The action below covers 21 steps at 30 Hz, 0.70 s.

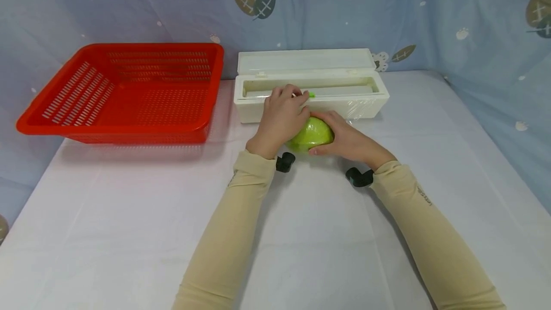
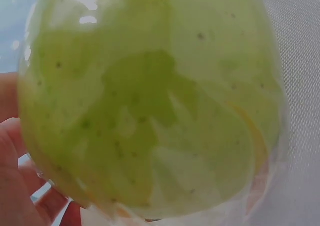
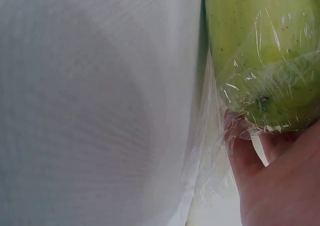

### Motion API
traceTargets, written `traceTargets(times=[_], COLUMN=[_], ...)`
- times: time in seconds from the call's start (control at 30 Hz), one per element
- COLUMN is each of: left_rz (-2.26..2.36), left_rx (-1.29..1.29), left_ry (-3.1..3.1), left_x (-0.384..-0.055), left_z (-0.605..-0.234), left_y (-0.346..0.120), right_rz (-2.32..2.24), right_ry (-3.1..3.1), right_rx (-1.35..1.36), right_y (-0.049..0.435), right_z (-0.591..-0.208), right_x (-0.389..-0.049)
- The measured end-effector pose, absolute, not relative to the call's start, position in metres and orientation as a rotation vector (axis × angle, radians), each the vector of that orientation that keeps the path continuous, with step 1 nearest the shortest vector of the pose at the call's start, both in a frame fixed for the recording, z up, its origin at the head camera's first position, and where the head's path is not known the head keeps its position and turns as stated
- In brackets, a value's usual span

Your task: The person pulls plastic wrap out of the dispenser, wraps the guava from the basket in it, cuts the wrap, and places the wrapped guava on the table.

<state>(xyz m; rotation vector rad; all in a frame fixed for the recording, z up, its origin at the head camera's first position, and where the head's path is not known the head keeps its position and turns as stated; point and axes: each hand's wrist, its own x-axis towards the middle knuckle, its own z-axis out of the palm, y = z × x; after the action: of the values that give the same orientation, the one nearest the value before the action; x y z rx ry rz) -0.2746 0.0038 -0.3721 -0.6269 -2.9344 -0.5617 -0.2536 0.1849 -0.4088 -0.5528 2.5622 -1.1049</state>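
Observation:
A green fruit [image 1: 315,133], like a melon, is wrapped in shiny cling film [image 3: 240,128]. It sits on the table in front of a long white cling film box [image 1: 366,106]. My right hand [image 1: 346,140] grips its right side, thumb in front and fingers behind. Bent over the box's front edge, my left hand [image 1: 281,116] lies along the fruit's upper left, fingers near a small bright green piece [image 1: 312,94]. The left thumb is hidden, and whether those fingers pinch film cannot be told. In the left wrist view the fruit [image 2: 150,96] fills most of the picture.
The box's lid [image 1: 305,61] stands raised behind a white roll [image 1: 344,91]. To the left is a red plastic basket [image 1: 206,123] with slotted walls. A white cloth [image 1: 129,228] covers the table, and a blue patterned curtain [image 1: 327,8] hangs behind.

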Motion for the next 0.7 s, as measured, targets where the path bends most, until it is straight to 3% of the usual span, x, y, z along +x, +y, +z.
traceTargets(times=[0.7], left_rz=[-0.725], left_rx=[-0.668], left_ry=[-2.913], left_x=[-0.2838], left_z=[-0.3784], left_y=[-0.0019], right_rz=[-1.086], right_ry=[2.569], right_rx=[-0.572], right_y=[0.1855], right_z=[-0.4075], right_x=[-0.2527])
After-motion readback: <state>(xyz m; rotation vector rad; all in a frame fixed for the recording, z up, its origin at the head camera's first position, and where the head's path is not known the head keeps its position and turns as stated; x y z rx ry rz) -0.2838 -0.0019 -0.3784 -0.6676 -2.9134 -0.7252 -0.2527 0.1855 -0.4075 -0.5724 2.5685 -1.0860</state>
